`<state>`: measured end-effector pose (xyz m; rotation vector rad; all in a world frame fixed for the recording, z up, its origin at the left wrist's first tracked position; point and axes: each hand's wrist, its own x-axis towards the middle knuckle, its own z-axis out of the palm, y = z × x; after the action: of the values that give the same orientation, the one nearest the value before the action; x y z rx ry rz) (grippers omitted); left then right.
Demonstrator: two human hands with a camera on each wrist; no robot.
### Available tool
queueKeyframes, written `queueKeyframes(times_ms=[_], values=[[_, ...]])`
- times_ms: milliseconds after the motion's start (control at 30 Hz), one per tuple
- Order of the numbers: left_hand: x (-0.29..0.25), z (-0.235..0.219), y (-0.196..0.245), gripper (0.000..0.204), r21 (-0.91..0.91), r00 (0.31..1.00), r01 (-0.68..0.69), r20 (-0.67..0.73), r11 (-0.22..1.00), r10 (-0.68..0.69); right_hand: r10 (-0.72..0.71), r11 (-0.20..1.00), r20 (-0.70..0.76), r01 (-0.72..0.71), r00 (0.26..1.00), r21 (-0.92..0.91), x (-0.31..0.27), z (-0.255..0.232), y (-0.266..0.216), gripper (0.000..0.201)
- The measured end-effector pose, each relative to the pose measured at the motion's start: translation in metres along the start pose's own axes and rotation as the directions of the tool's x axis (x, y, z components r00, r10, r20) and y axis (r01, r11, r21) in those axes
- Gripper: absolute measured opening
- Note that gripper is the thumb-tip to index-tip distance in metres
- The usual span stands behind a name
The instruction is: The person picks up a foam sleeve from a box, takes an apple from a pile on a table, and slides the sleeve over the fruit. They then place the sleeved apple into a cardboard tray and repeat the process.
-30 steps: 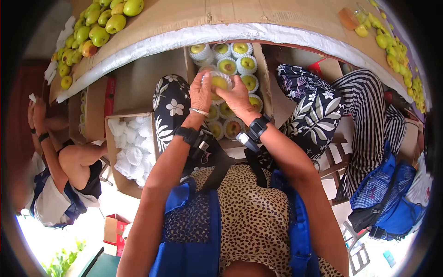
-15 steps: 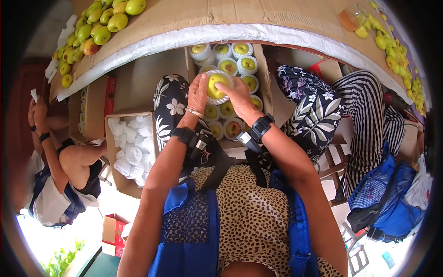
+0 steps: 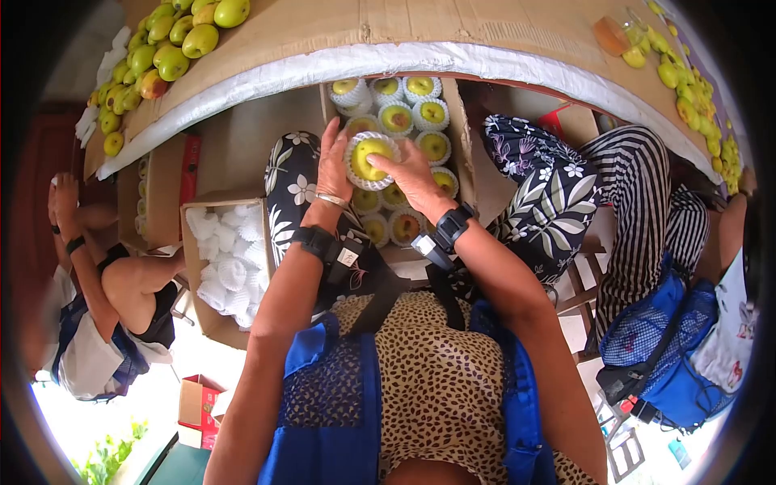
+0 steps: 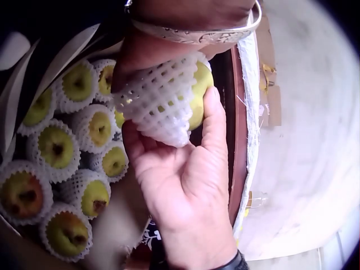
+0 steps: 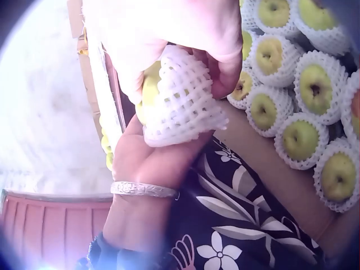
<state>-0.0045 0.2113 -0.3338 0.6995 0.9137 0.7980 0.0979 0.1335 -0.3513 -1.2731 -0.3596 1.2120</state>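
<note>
A yellow-green apple (image 3: 367, 152) in a white foam net (image 5: 188, 98) is held above a cardboard box (image 3: 459, 121) of similarly netted apples. My right hand (image 3: 417, 176) grips it, thumb over the apple's bare top and fingers round the net, as the left wrist view shows. On the other side my left hand (image 3: 331, 168) lies against the net with its fingers extended, a bracelet at its wrist. From the right wrist view, the left palm is under the net and its fingertips are hidden. The net's narrow end sticks out past the apple.
A box of loose white foam nets (image 3: 234, 271) stands at my left. Bare apples (image 3: 174, 52) are heaped on the cardboard-covered table (image 3: 388, 20) ahead. Other people sit close by, one with hands (image 3: 65, 198) at far left, one in striped trousers (image 3: 643, 194) at right.
The apple and both hands have shifted slightly left and toward me. My left hand's fingers have straightened away from the apple's top, which now shows more. The right hand keeps its grip.
</note>
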Motion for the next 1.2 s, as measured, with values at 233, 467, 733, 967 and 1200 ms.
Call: queueKeyframes(times_ms=[233, 467, 733, 967, 1200], values=[[0.016, -0.015, -0.015, 0.042, 0.298, 0.978, -0.051, 0.207, 0.953, -0.012, 0.075, 0.984, 0.048, -0.082, 0.996, 0.161, 0.004, -0.002, -0.004, 0.035], [0.025, 0.003, -0.002, 0.057, 0.059, 0.987, 0.159, 0.003, 0.985, -0.16, 0.124, 0.981, -0.018, -0.12, 0.992, 0.152, 0.034, -0.01, -0.017, 0.036], [-0.025, -0.022, 0.063, 0.045, 0.149, 0.913, 0.248, 0.294, 0.957, -0.282, -0.127, 0.935, -0.377, -0.017, 0.917, -0.354, 0.162, -0.054, 0.003, 0.056], [-0.064, -0.036, 0.08, 0.039, 0.167, 0.935, 0.244, 0.222, 0.955, -0.278, -0.322, 0.675, -0.271, 0.019, 0.907, -0.738, 0.186, -0.043, 0.01, 0.053], [-0.058, -0.041, 0.071, 0.031, 0.066, 0.941, 0.308, 0.124, 0.949, -0.314, -0.357, 0.552, -0.211, 0.023, 0.91, -0.833, 0.189, -0.035, 0.019, 0.051]])
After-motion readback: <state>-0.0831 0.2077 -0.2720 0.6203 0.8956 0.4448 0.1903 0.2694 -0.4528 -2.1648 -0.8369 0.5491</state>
